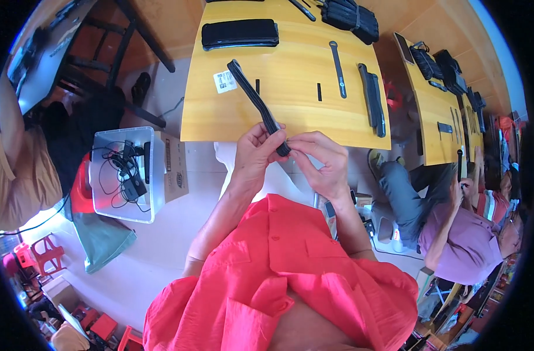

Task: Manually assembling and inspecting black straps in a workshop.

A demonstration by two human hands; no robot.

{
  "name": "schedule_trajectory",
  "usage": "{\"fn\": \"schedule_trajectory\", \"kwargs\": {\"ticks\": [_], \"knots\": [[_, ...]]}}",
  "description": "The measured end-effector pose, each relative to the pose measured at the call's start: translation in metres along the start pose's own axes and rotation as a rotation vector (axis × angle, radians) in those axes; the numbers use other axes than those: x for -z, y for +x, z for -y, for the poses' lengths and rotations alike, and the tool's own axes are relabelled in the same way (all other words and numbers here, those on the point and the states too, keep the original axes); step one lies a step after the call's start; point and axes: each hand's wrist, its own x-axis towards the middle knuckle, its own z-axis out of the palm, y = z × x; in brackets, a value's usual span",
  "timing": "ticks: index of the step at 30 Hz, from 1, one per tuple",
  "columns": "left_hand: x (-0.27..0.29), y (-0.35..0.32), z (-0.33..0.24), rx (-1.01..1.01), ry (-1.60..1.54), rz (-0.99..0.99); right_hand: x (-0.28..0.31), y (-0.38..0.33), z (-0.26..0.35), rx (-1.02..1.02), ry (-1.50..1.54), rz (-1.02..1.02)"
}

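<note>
1. Two hands work at the near end of a stack of black straps [254, 96]. Left hand [257, 150] is closed around it, thumb on top; right hand [323, 162] has thumb and forefinger close together at the tip. I can't tell whether the right pinches or merely touches.
2. Stack slants over the near edge of the table [302, 121]: held end out toward the red shirt [313, 240], far end above the wood beside a white label [224, 82]. Resting or lifted there, I can't tell.
3. Handling, my judgement: I'd use the left as a snug clamp, layers flush, and give the right fingertips the fine work. Hard squeezing could fan the layers; a slack hold could let one slip.
4. Edges: I'd mind the table's near edge by the knuckles. Sideways sweeps could drag the label or the short black strip [257, 86].
5. Room: I judge the right side kinder, toward the second short strip [319, 92]. Beyond lie a loose strap [338, 69] and a strap bundle [372, 100]. Black pile [240, 35] limits forward reach.
</note>
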Motion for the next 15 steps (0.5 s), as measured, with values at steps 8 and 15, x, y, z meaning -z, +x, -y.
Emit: {"fn": "schedule_trajectory", "kwargs": {"ticks": [8,15], "knots": [[-0.005,0.0,0.001,-0.12,0.123,-0.076,0.0,0.002,-0.004,0.033,-0.013,0.002],[-0.012,-0.002,0.0,-0.186,0.189,-0.121,0.0,0.004,0.0,0.0,-0.062,0.022]]}}
